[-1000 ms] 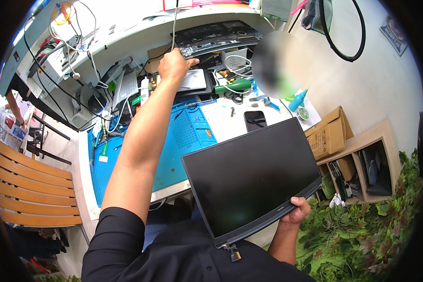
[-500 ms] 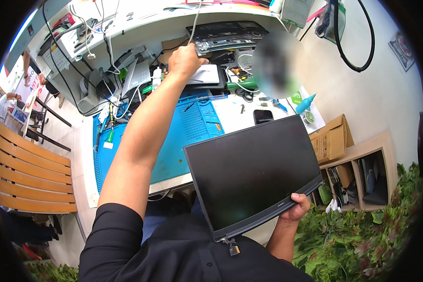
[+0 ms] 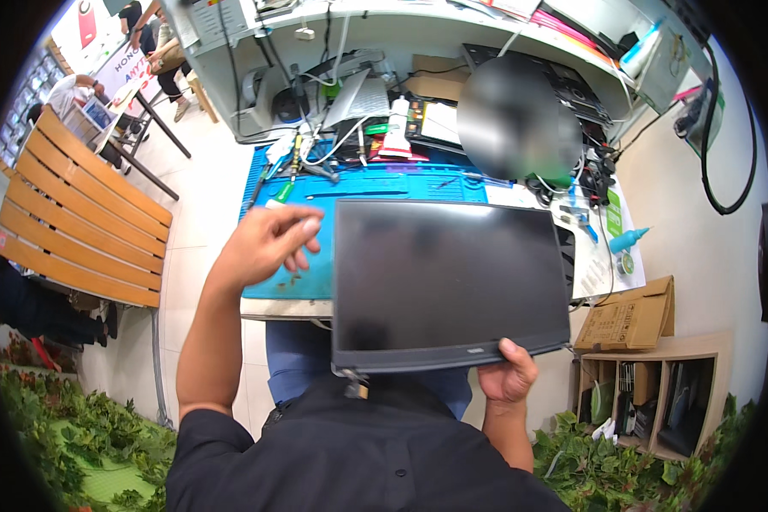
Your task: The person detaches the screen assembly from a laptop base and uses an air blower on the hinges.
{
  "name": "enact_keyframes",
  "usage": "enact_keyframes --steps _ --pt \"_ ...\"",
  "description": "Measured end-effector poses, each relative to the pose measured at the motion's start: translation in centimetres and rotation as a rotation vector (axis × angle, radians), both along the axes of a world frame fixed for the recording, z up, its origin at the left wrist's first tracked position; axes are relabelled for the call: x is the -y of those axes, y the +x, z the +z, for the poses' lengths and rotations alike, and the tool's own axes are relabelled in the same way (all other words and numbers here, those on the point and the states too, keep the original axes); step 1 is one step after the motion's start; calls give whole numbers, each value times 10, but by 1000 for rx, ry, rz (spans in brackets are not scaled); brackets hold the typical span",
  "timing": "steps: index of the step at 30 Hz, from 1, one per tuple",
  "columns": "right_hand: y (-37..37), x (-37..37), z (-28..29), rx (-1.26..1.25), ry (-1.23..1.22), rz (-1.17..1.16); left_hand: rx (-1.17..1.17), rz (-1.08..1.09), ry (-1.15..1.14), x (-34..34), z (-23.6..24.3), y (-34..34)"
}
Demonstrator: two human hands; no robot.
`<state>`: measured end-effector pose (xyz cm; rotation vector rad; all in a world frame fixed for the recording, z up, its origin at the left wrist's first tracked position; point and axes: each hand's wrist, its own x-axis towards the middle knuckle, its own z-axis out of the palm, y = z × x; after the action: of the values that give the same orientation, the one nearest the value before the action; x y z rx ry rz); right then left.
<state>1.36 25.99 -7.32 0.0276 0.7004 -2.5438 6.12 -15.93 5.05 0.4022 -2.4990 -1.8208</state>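
My right hand point(image 3: 508, 371) grips the lower right edge of a black laptop screen point(image 3: 448, 273), held out in front of me. A short cable with a connector point(image 3: 356, 386) hangs at the screen's lower left corner. My left hand point(image 3: 277, 243), fingers apart and loosely bent with nothing in them, is just left of the screen, over the blue repair mat point(image 3: 292, 196). Small tools point(image 3: 294, 166) lie along the back of the mat.
The cluttered workbench holds cables, laptop parts point(image 3: 354, 102) and a blue bottle point(image 3: 627, 241) at right. A cardboard box point(image 3: 623, 316) and wooden cubby shelf point(image 3: 700, 363) are right, artificial leaves below. A wooden chair point(image 3: 85, 209) is left, with other people point(image 3: 154, 51) beyond.
My left hand has come down from the cable at the back shelf and let it go. The screen has shifted slightly left and sits more level. The view has turned.
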Motion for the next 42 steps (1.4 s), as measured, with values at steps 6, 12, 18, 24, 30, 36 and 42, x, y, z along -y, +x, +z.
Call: enact_keyframes --steps 6,12,18,24,30,36,42 --pt "19 88 -1 1 80 207 -3 225 196 20 -57 86" --pt "25 118 -12 -35 128 357 47 324 185 51 -72 107" --pt "32 125 -15 48 222 453 83 356 60 63 -83 94" --pt "27 122 -21 67 292 641 79 445 -49 55 -72 100" --pt "24 101 -20 -80 439 718 110 408 52 50 -69 137" --pt "8 33 -40 -410 930 668 159 325 189 29 -76 174" --pt "-42 -56 -26 -463 1312 593 92 416 448 13 -108 192"
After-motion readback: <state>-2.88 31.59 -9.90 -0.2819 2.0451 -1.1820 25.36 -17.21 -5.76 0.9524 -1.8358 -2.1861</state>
